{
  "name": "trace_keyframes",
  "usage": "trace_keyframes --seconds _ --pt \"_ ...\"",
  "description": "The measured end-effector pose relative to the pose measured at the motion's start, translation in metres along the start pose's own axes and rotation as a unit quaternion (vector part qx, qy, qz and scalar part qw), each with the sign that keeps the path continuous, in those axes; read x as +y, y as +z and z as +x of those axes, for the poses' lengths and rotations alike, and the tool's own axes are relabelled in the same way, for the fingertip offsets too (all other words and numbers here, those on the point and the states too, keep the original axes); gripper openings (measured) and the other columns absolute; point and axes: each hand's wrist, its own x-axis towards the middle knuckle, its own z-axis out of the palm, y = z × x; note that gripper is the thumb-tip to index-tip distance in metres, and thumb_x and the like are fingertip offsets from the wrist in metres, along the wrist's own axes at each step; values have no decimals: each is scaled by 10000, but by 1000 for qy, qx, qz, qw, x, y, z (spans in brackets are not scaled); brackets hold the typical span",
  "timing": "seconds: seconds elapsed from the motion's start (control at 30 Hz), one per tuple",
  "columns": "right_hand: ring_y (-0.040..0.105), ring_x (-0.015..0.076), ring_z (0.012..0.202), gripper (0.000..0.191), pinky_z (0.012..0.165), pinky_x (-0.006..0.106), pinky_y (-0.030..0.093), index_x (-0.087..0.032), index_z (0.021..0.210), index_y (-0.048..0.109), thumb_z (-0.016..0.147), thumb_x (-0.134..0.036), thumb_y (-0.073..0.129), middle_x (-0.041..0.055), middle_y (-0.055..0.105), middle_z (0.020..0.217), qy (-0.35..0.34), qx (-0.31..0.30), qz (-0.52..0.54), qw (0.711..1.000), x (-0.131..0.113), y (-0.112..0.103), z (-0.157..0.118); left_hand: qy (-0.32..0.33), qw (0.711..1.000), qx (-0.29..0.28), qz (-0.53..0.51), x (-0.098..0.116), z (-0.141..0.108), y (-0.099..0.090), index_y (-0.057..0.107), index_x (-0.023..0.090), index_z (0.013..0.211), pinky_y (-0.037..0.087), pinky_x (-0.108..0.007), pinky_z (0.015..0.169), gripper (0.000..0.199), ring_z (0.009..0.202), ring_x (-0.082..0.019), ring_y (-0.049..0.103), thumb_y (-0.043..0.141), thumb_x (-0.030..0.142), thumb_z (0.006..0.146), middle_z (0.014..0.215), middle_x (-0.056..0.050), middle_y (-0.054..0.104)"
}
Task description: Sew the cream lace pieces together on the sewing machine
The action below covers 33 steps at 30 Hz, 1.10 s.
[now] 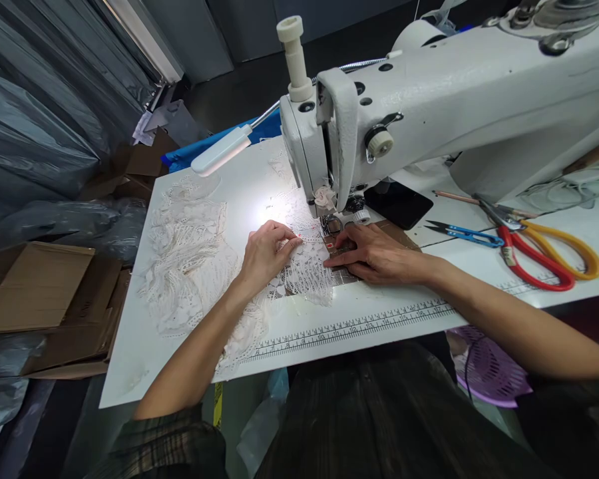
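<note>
White lace fabric [307, 269] lies under the presser foot [331, 225] of a white sewing machine [429, 100]. My left hand [267, 253] is left of the needle, thumb and forefinger closed together on the lace. On the other side, my right hand [379, 256] rests on the brown plate with its fingers stretched and somewhat apart, fingertips at the lace's right edge beside the foot. A gathered heap of the same lace [190, 253] spreads over the left part of the white table [134, 332]. Its trailing end passes beneath my left forearm to the front edge.
Blue thread snips [466, 233] and large scissors with red and yellow handles [544, 256] lie to the right. A black phone [399, 203] is behind my right hand. A lamp [222, 152] lights the needle area. A ruler strip [349, 329] runs along the front; cardboard boxes [34, 286] stand left.
</note>
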Motion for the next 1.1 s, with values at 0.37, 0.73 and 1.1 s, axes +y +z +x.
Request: trace_keyframes --seconds 0.37,0.73,1.1 --pt "518 258 1093 370 922 473 411 -335 1209 700 915 -192 526 107 584 1203 -5 5 3 1000 1 0 0 18 999 29 22 -7 1 8 680 198 738 467 -325 644 231 731 -178 607 695 392 862 780 -20 673" --pt "514 258 1112 381 940 463 402 -333 1224 692 914 -189 524 98 583 1196 0 6 0 1000 0 1 0 225 968 62 97 5 -3 0 645 174 948 509 -374 727 95 841 -202 656 597 253 925 944 -73 700" --pt "517 264 1088 378 943 475 391 -314 1222 696 911 -185 523 114 589 1216 5 2 -7 1000 -1 1 1 302 926 -73 214 24 -17 2 646 137 1009 480 -393 718 225 859 -244 651 521 321 977 1018 -120 713"
